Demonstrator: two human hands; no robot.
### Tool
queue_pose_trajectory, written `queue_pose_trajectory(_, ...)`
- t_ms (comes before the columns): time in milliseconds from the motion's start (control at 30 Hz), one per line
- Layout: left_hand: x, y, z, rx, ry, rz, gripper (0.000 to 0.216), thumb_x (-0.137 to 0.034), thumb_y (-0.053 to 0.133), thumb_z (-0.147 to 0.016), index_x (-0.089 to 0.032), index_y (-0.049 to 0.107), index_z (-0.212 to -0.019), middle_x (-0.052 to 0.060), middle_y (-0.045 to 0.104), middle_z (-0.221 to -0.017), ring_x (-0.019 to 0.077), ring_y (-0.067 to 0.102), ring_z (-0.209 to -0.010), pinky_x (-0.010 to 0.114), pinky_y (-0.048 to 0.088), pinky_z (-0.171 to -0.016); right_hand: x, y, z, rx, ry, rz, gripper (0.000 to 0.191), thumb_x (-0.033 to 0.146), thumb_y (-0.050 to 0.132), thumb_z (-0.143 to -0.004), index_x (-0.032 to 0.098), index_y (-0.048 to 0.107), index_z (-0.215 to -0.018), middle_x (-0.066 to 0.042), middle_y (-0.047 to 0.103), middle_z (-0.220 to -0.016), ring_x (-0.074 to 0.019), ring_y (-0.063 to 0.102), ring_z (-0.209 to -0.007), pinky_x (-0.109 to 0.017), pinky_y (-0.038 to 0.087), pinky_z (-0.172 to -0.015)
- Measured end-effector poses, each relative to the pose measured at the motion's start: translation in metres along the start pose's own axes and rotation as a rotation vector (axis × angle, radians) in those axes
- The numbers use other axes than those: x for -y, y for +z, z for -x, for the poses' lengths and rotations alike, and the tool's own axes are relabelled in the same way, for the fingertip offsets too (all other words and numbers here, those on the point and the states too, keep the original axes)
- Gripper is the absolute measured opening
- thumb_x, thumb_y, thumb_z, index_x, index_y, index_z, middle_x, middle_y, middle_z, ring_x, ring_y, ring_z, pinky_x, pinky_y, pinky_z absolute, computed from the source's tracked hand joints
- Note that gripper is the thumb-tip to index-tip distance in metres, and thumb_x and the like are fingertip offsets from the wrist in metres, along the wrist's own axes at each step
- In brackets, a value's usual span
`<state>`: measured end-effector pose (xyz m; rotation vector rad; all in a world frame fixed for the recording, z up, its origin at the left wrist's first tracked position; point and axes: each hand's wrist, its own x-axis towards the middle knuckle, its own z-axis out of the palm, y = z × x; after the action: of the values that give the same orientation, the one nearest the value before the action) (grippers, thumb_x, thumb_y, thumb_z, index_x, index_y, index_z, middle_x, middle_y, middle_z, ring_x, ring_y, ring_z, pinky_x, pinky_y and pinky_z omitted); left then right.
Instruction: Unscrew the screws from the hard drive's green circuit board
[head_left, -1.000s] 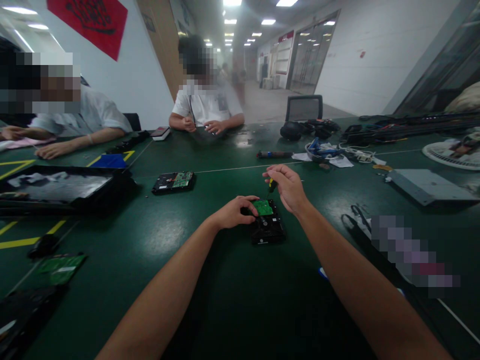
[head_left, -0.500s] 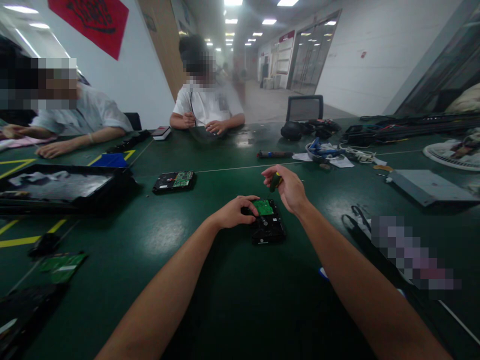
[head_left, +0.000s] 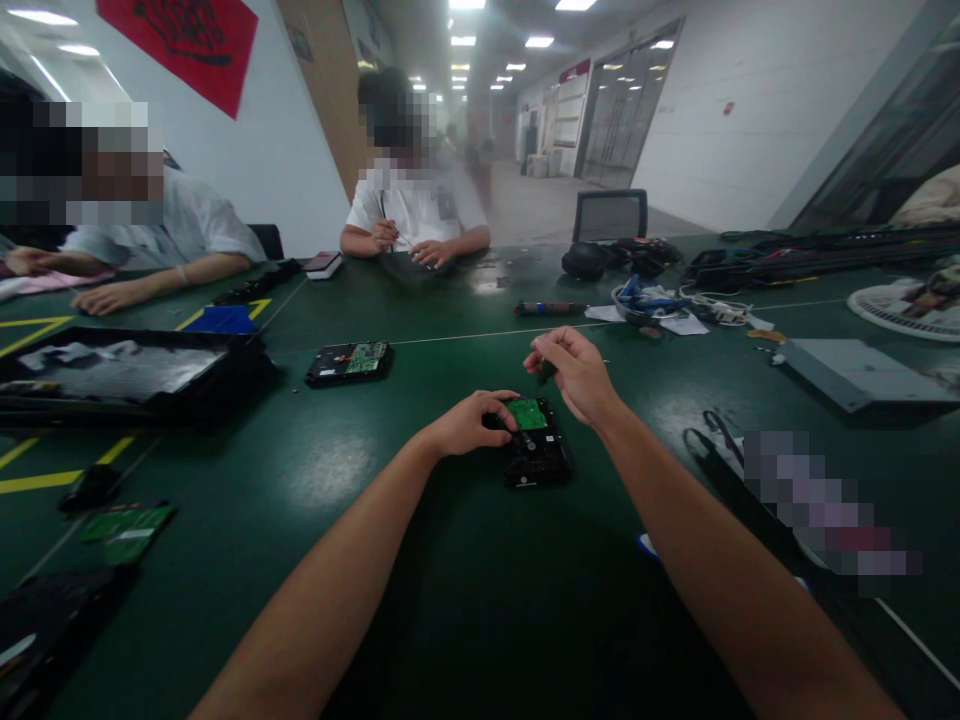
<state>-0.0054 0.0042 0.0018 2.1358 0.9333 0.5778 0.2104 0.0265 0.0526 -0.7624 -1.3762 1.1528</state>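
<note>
A black hard drive with a small green circuit board on top lies on the dark green table in front of me. My left hand rests on the drive's left edge, fingers curled over the board's corner. My right hand hovers just above the drive's far right corner, closed around a small dark screwdriver with a yellow-green handle that is mostly hidden by the fingers.
A second hard drive lies to the far left, a black tray beyond it. Loose green boards sit at the near left. Cables and tools and a grey metal case lie at the right. Two other people sit across the table.
My right hand has rolled the screwdriver in its fingers, tipping it so that less of the handle shows. The left hand and the drive have stayed in place.
</note>
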Motion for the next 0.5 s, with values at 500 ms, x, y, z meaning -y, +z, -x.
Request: queue_pose_trajectory(500,0.0004,-0.0005,-0.0001,0.006,-0.004,-0.011,0.019,-0.028,0.076,-0.077,-0.023,0.077,-0.095,0.007,0.053,-0.155,0.0287,0.049,-0.144,0.048,0.027,-0.123,0.0003,-0.0035,-0.0026,0.013,-0.023,0.011,0.024,0.043,0.060,-0.091,0.025,0.075,-0.086,-0.003,0.069,-0.088,-0.0184,0.062,-0.084,-0.034,0.050,-0.078)
